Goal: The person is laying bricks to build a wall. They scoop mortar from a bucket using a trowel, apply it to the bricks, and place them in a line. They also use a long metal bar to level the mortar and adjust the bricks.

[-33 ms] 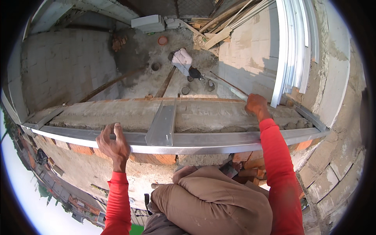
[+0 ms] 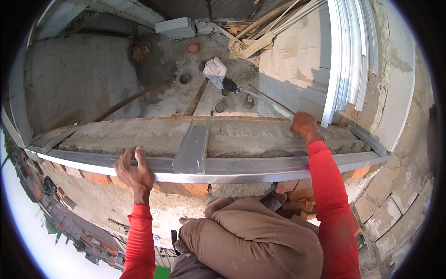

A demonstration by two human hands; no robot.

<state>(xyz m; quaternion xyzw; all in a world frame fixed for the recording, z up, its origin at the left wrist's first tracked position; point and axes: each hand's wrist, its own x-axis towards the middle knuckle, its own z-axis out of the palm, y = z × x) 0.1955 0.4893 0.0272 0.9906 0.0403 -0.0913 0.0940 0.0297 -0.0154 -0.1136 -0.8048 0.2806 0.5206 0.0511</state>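
Both hands gripping steel on top of the brick wall.

My left hand clamps the long metal channel along the wall's near edge; my right hand grips a thin rod at the far edge. A short cross channel lies between them. White profiles crowd the right end.

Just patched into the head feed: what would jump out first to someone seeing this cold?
The long metal channel lying along the wall top, with the left hand gripping its near edge. A shorter metal piece lies crosswise over it at centre. The right hand grips the wall's far edge, where a thin pole ends, and far below a person crouches on the concrete floor.
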